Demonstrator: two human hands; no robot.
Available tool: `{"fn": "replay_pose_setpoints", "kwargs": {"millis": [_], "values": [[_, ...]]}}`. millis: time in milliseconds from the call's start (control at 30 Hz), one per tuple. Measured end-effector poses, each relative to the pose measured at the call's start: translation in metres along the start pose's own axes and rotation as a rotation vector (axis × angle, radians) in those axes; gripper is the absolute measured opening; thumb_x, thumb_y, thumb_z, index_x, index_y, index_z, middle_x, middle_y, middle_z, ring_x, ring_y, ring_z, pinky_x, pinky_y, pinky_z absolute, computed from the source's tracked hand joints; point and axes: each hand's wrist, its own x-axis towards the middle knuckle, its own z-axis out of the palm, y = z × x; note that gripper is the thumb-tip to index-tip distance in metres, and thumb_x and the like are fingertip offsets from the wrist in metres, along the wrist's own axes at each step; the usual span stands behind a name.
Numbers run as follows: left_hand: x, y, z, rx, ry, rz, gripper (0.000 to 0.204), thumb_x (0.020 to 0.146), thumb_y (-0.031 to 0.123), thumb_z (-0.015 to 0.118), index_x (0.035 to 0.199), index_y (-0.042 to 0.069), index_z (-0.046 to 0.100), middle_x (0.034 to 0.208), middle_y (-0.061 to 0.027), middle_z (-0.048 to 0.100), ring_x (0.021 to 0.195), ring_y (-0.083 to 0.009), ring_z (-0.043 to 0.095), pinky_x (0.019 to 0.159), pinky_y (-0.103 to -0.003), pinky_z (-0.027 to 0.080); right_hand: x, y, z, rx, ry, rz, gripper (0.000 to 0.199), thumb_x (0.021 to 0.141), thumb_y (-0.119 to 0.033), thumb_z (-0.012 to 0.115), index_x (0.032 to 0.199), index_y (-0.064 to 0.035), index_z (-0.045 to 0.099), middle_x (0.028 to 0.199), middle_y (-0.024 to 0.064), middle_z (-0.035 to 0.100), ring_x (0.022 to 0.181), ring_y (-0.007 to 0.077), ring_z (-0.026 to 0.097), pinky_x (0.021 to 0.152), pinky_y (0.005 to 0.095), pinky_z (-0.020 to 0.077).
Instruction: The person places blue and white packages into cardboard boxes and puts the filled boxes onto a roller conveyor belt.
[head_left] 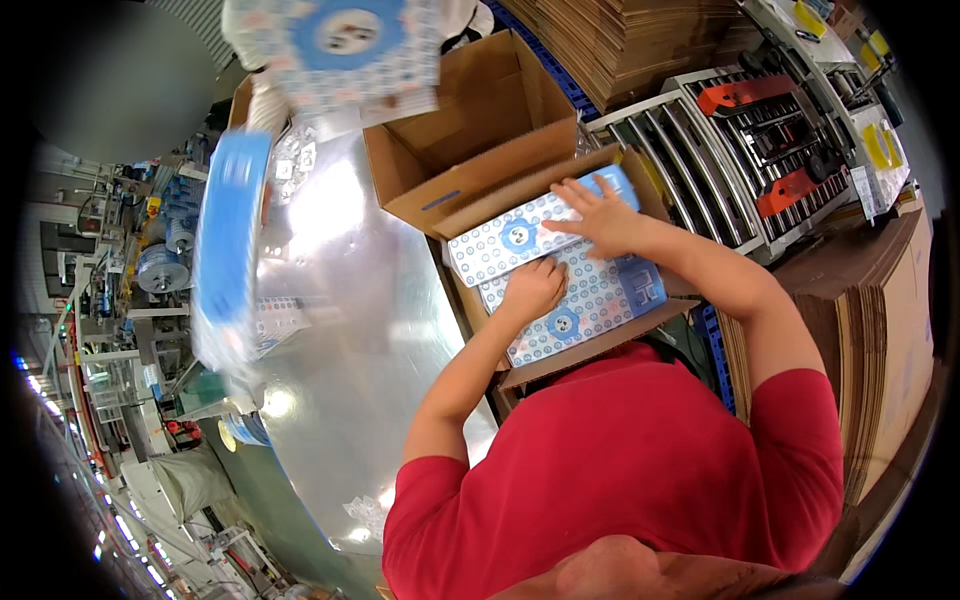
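Left hand (533,287): fingers curled loosely, palm down, pressing on the lower flat blue-and-white patterned package (575,305).
Right hand (600,215): fingers spread wide, palm flat on the upper flat blue-and-white patterned package (500,245); grips nothing.
Packages: side by side, touching, inside the open brown cardboard carton (480,165), flaps raised.
Carton position: at the edge of the shiny curved metal counter (340,330).
Roller conveyor (690,170): just right of the carton.
Another person's gloved hand (265,105): top of view, under a similar patterned package (350,45).

Two flat blue-and-white patterned packs (560,275) side by side inside an open cardboard carton (470,180).
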Motion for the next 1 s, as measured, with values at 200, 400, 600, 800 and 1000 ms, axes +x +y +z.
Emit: {"fn": "replay_pose_setpoints", "kwargs": {"millis": [200,400,600,800,1000], "values": [[-0.039,-0.065,0.016,0.193,0.580,-0.352,0.054,0.085,0.025,0.049,0.135,0.008,0.037,0.143,-0.0170,0.027,0.134,-0.0299,0.022,0.108,-0.052,0.013,0.044,-0.012,0.064,0.230,-0.225,0.232,0.096,0.073,-0.070,0.050,0.146,-0.0251,0.006,0.149,0.0166,-0.012,0.137,0.0354,-0.012,0.100,0.0687,0.0049],[-0.043,-0.095,0.058,-0.522,0.974,-0.622,0.056,0.092,0.016,0.038,0.140,-0.003,0.016,0.146,-0.0217,0.018,0.137,-0.0328,0.013,0.111,-0.040,0.009,-0.023,0.012,-0.013,0.400,0.441,0.185,0.054,0.077,-0.032,0.064,0.124,-0.0096,0.049,0.126,0.0179,0.048,0.122,0.0287,0.041,0.098,0.0423,0.0348],[0.024,-0.074,0.072,-0.469,1.080,-0.362,0.043,0.082,0.002,0.041,0.124,-0.004,0.038,0.118,-0.0233,0.045,0.113,-0.0382,0.039,0.101,-0.043,0.027,-0.095,0.071,0.023,0.724,-0.121,0.677,0.100,0.078,-0.053,0.060,0.144,-0.0053,0.002,0.100,0.0257,0.061,0.093,0.0357,0.061,0.074,0.0398,0.0488],[-0.006,-0.064,0.089,-0.583,0.617,-0.924,0.057,0.091,0.023,0.045,0.140,0.003,0.023,0.137,-0.0185,0.034,0.120,-0.0360,0.041,0.099,-0.039,0.034,-0.076,0.053,0.074,0.716,-0.325,0.421,0.106,0.073,-0.041,0.070,0.143,-0.0029,0.000,0.125,0.0311,0.045,0.116,0.0352,0.048,0.094,0.0350,0.0398],[-0.074,-0.025,0.004,-1.550,0.530,-0.147,0.046,0.093,0.013,0.042,0.137,0.002,0.033,0.129,-0.0091,0.047,0.115,-0.0184,0.049,0.095,-0.029,0.039,-0.103,0.071,0.116,0.946,-0.104,0.238,0.112,0.067,-0.030,0.078,0.142,0.0014,0.000,0.138,0.0265,0.033,0.126,0.0308,0.037,0.098,0.0320,0.0354]]}}
